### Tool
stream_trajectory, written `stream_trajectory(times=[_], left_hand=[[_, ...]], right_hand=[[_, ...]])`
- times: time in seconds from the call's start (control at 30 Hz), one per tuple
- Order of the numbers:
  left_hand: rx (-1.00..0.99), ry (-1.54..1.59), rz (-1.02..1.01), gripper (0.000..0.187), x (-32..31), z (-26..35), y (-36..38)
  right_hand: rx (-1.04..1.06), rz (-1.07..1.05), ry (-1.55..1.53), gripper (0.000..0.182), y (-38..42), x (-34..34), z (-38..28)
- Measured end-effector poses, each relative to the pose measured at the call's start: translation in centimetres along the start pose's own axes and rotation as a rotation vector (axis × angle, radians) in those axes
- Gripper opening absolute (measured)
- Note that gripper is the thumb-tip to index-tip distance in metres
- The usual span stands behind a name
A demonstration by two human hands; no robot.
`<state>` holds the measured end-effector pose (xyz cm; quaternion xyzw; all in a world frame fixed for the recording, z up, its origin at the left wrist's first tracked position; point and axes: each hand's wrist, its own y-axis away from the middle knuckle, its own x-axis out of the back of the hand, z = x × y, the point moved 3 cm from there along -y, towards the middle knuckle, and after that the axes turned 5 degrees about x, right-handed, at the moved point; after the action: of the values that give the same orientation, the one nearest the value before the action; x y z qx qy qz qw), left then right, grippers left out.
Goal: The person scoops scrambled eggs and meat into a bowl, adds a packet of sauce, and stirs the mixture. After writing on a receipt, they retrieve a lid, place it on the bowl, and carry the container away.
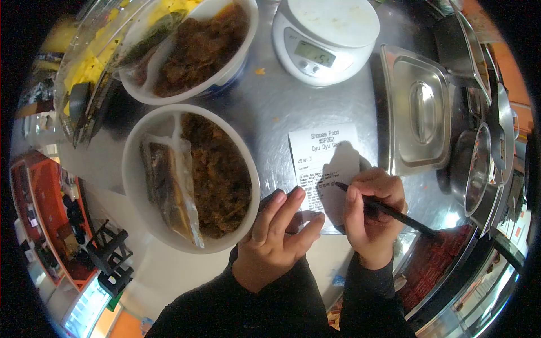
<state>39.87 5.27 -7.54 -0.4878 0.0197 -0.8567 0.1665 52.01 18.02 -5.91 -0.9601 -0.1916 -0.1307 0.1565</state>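
Note:
A printed paper receipt [307, 160] lies on the steel table in front of me, headed "Shopee Food". My right hand [375, 211] grips a slim black pen [414, 224], its tip right over the receipt's printed lines. The shadow of hand and pen falls across the paper. Fingers stretched out, my left hand [276, 236] rests at the receipt's lower left edge, holding nothing. Close to its left stands a white bowl [138, 211] with dark brown shredded food [220, 174] and a clear plastic packet [169, 186] inside.
A second white bowl [251, 28] of brown food, also with a packet, sits behind the first. Beyond the receipt is a white digital scale [321, 73]. To the right are a lidded steel container [422, 135] and steel pans [473, 169]. Yellow food [101, 50] fills a clear container at far left.

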Motion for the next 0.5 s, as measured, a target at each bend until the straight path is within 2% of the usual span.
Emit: stream_trajectory(times=[0.1, 0.2, 0.3, 0.4, 0.5], left_hand=[[-0.007, -0.015, 0.017, 0.029, 0.0, 0.0, 0.1], [-0.002, -0.027, -0.016, 0.03, 0.1, 0.1, 0.1], [-0.093, -0.089, 0.011, 0.029, -0.4, -0.3, 0.4], [-0.066, -0.052, -0.004, 0.031, -0.4, -0.2, 0.3], [-0.006, 0.002, -0.049, 0.026, -0.1, -0.1, 0.2]], right_hand=[[-0.028, -0.123, -0.073, 0.015, -0.1, 0.2, -0.1], [0.034, -0.198, 0.035, 0.016, -0.7, 0.0, -0.6], [0.026, -0.235, 0.052, 0.017, -1.1, -0.1, -0.9], [0.043, -0.238, 0.077, 0.016, -1.0, 0.0, -0.8], [0.028, -0.06, 0.005, 0.016, -0.3, 0.1, -0.3]])
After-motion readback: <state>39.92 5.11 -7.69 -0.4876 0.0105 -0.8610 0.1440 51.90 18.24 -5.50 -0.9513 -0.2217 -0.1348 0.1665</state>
